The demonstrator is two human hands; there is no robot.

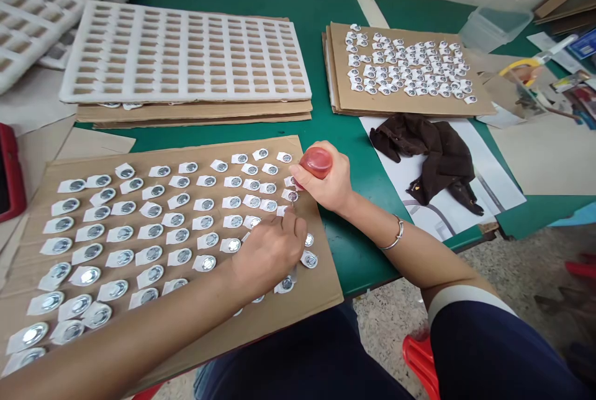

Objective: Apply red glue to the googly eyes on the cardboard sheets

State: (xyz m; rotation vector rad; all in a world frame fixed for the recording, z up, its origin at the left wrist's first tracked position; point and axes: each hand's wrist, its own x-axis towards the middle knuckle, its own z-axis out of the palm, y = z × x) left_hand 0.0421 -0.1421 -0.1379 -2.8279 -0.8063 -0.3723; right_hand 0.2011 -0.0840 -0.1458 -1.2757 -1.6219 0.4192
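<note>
My right hand is wrapped round a translucent red squeeze bottle, tipped so its lower end hangs over the right side of a cardboard sheet. Just below the bottle is a small round silver disc. My left hand is closed in a pinch low over the same sheet; what its fingertips hold, if anything, is hidden. Rows of similar silver discs on white tabs, such as this disc, cover the sheet. My left hand and forearm hide some of them.
A white foam tray with slots lies on stacked cardboard behind. At back right, another cardboard stack carries many small discs. Dark brown cloth lies on white paper to the right. A clear plastic box stands farther back.
</note>
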